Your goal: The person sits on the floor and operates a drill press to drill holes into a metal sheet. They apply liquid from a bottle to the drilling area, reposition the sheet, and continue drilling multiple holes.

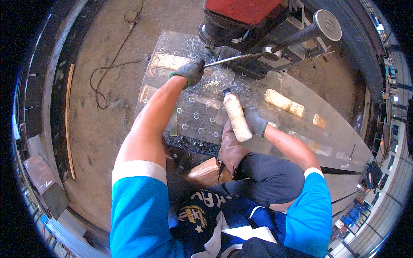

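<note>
My left hand [192,73], in a dark grey glove with a green cuff, is closed around the end of a long metal lever [234,58]. That lever runs to the hub of a red and black drilling machine [241,28] standing on a steel plate [320,101]. In my gloved right hand [256,122] is a plastic bottle [236,115] of whitish liquid, tilted with its dark cap toward the machine. The palm side of this hand is hidden behind the bottle. White chalk-like circles [196,116] mark the plate below my left hand. The drill's tip is hard to make out.
Dark metal chips [193,145] lie along the plate's near edge, by my boot [232,148] and a wooden block [205,172]. Pale rectangular patches [284,103] show on the plate. A cable [100,77] trails over the brown floor at left. Another round-ended lever [328,25] sticks up at right.
</note>
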`<state>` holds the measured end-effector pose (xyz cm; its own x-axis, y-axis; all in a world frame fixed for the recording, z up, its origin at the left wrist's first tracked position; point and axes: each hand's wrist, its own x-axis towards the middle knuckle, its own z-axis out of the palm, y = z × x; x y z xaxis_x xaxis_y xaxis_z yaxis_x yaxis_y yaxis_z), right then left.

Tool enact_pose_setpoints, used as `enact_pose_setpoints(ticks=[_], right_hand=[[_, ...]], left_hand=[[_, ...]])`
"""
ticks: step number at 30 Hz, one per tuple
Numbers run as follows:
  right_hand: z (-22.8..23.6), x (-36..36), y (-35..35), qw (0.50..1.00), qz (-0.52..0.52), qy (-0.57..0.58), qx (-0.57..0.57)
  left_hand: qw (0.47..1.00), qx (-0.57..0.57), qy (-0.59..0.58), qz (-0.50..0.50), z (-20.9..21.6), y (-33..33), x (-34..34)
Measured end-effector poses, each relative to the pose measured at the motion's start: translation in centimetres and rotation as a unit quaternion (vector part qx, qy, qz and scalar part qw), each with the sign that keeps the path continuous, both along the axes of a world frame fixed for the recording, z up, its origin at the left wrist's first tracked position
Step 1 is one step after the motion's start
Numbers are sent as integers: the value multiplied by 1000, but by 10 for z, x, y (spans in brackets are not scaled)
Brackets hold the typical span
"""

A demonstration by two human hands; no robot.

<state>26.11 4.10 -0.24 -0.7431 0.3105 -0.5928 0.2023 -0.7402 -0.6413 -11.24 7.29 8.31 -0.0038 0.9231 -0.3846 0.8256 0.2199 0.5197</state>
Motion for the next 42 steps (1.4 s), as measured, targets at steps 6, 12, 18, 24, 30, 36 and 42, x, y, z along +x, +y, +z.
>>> enact_pose_setpoints(ticks=[6, 12, 18, 24, 30, 36, 42], right_hand=[[-1, 1, 0, 1000, 16, 10, 7], [-5, 1, 3, 999, 34, 27, 21], [-8, 0, 4, 998, 45, 37, 29], [1, -2, 3, 1000, 13, 1, -20], [11, -8, 1, 991, -52, -54, -109], [22, -19, 0, 976, -107, -91, -163], [17, -17, 0, 984, -87, -74, -134]], left_hand=[[1000, 14, -7, -20, -3, -1, -2], [1000, 4, -16, -3, -8, 0, -2], [1000, 7, -12, -19, -13, 0, -3], [1000, 7, -10, -1, -12, 2, 0], [1000, -6, -14, 11, -10, 2, 2], [1000, -3, -3, 3, -12, 3, 4], [1000, -10, -4, 2, -15, 5, 4]])
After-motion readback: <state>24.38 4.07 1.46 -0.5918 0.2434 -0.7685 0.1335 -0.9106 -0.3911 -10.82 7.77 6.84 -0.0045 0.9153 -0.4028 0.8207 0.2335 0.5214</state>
